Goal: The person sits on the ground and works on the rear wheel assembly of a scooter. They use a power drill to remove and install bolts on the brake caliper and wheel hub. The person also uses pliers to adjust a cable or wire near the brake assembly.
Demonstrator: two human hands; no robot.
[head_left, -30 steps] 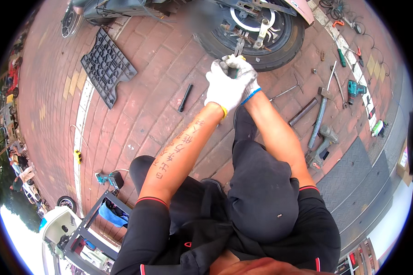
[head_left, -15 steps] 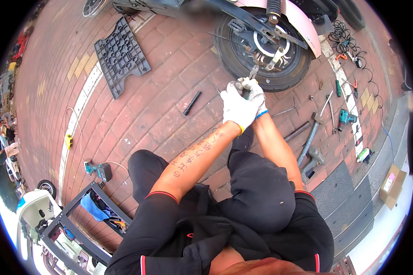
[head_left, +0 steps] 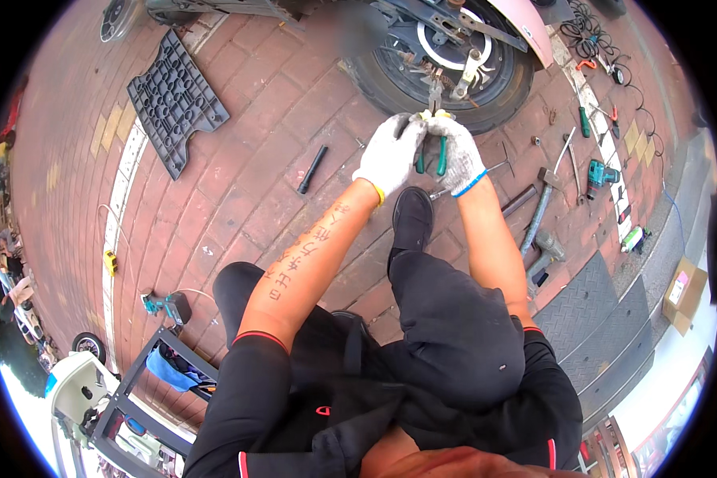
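Observation:
Both my hands wear white work gloves and meet at a pair of pliers (head_left: 441,153) with green and yellow handles. My left hand (head_left: 390,151) closes on the left side of the handles, my right hand (head_left: 459,153) on the right side. The grips show between my palms, somewhat apart. The metal jaws point away from me, toward the hub area of the scooter wheel (head_left: 498,102). Whether they grip anything there I cannot tell. A pale metal lever (head_left: 466,76) sits on the hub just right of the jaws.
A black plastic floor panel (head_left: 177,103) and a black rod (head_left: 313,169) lie on the bricks to the left. At the right are a hammer (head_left: 543,203), a teal power drill (head_left: 601,177), a green-handled screwdriver (head_left: 585,122) and a coiled black hose (head_left: 588,36). A cardboard box (head_left: 684,296) stands far right.
My hands have moved apart from being clasped together, and the pliers' green handles now show between them. The view has shifted, with the wheel appearing higher and further left.

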